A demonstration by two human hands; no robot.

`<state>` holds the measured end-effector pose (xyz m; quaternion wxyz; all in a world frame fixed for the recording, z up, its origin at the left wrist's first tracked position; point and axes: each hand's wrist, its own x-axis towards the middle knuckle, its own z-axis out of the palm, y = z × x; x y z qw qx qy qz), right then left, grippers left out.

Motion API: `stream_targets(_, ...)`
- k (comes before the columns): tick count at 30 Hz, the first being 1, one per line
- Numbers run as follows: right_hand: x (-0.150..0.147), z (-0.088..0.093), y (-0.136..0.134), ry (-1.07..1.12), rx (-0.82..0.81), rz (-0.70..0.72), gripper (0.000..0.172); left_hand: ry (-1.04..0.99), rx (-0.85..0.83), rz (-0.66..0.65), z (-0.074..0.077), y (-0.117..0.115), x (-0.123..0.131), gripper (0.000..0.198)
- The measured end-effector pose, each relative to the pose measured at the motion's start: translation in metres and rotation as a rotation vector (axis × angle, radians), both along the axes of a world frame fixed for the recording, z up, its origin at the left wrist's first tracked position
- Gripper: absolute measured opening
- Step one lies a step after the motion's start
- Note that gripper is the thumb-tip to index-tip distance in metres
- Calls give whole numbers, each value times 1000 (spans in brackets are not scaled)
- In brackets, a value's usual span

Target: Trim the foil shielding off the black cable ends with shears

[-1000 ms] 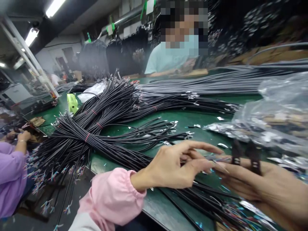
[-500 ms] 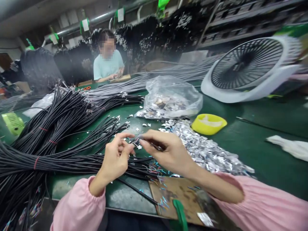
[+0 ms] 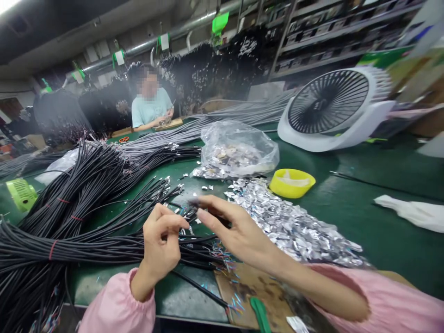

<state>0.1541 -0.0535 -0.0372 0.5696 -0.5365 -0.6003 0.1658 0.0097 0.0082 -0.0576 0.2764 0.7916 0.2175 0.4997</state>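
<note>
My left hand (image 3: 162,243) is curled in a pinch, thumb against forefinger, above a bundle of black cables (image 3: 100,245). What it holds, if anything, is too small to make out. Just to its right, my right hand (image 3: 234,226) has thumb and fingers drawn together, fingertips dark and blurred. Whatever lies between them is hidden. Beneath the hands, stripped cable ends with coloured wires (image 3: 222,256) fan out. A heap of silvery foil scraps (image 3: 291,226) spreads beyond my right forearm.
A clear plastic bag (image 3: 239,143) of scraps lies ahead, beside a yellow ring-shaped container (image 3: 292,182). A white fan (image 3: 329,111) stands at the right, near a white cloth (image 3: 412,212). A green-handled tool (image 3: 259,314) rests on brown board (image 3: 256,286). A person (image 3: 152,108) sits across the table.
My hands have drawn apart a little, the left one moving left and down. The thin strand seen between them earlier no longer shows clearly. The view has shifted slightly.
</note>
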Motion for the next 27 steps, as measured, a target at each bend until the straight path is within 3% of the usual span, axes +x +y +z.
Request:
stream_targets(6,-1,3,-6,-126,68,49,22,35,125,46,-13,0,-3,21)
stream_targets(27,0,1,-7,-119,61,5,25,148,327,151,-5,-5,-1,26)
